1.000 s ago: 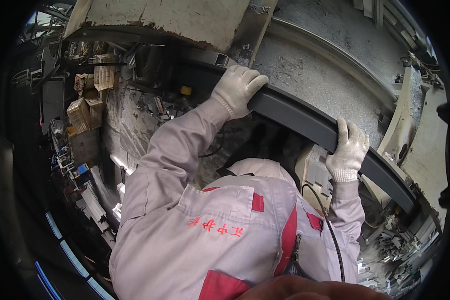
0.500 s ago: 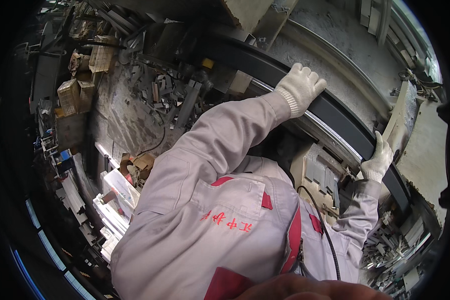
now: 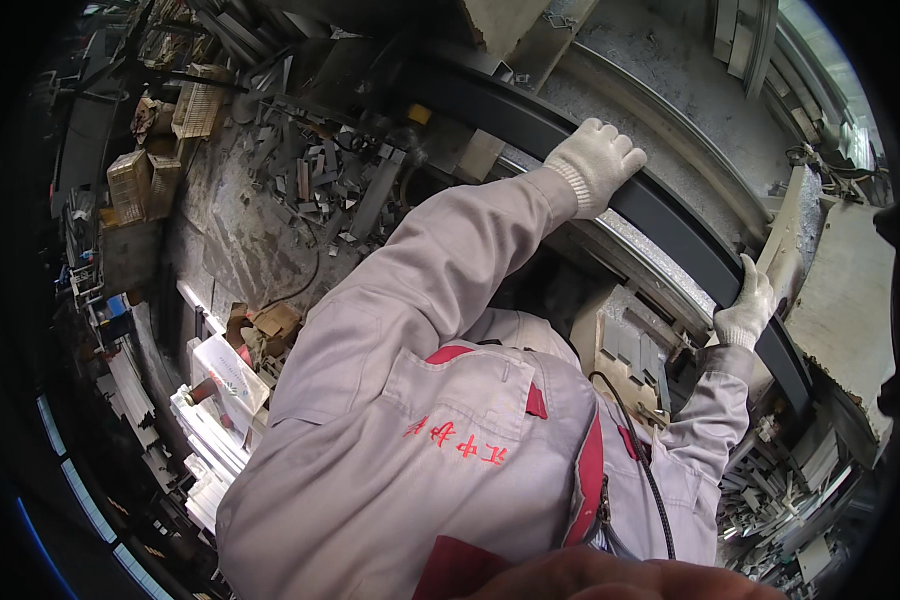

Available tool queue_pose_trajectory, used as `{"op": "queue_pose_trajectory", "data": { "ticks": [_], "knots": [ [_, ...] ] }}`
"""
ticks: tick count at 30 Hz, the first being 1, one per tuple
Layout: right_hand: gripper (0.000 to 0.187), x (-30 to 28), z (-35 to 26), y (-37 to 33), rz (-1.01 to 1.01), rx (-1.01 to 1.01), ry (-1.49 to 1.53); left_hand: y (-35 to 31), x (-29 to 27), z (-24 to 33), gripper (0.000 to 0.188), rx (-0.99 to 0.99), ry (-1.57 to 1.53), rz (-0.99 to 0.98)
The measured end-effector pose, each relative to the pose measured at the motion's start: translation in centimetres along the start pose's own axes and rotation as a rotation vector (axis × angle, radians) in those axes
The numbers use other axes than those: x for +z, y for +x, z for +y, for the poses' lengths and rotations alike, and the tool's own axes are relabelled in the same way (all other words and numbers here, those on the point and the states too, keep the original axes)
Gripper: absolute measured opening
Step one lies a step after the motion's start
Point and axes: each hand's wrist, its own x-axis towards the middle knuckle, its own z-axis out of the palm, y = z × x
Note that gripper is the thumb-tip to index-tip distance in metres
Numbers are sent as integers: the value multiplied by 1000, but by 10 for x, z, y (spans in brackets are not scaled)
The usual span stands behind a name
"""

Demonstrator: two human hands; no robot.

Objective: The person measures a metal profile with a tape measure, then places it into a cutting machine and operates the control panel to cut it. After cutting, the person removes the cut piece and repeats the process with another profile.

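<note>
From a gray jacket (image 3: 390, 490), two arms stretch to a long dark bar (image 3: 675, 225) slanting across the foreground; the gloved left hand (image 3: 595, 165) is clamped over its far edge, while the right hand (image 3: 747, 310), well apart, lies farther along, its full grip hidden. Both have shifted rightward since a second ago, and a bright strip (image 3: 660, 260) now shows along the bar's near side. Beyond spreads a speckled gray surface (image 3: 635, 65).

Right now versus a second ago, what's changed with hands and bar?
The left hand has shifted right in view, closer to the right hand, which shifted slightly right. Between them, the dark bar sits farther from the torso. The camera view shifted too. Both hands remain on the bar.
</note>
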Motion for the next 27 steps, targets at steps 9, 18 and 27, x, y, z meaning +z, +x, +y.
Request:
{"op": "queue_pose_trajectory", "data": {
  "ticks": [9, 18, 27],
  "knots": [
    [94, -2, 1, 1, 8, -53, 24, 1, -2, 0, 58, 1, 15, -53],
    [92, 1, 7, 4, 29, -89, 40, 0, 2, -3, 48, 29, 19, 20],
    [96, 19, 13, -7, 157, -148, 32, -5, 17, -4, 55, 34, 3, 78]
  ]
}}
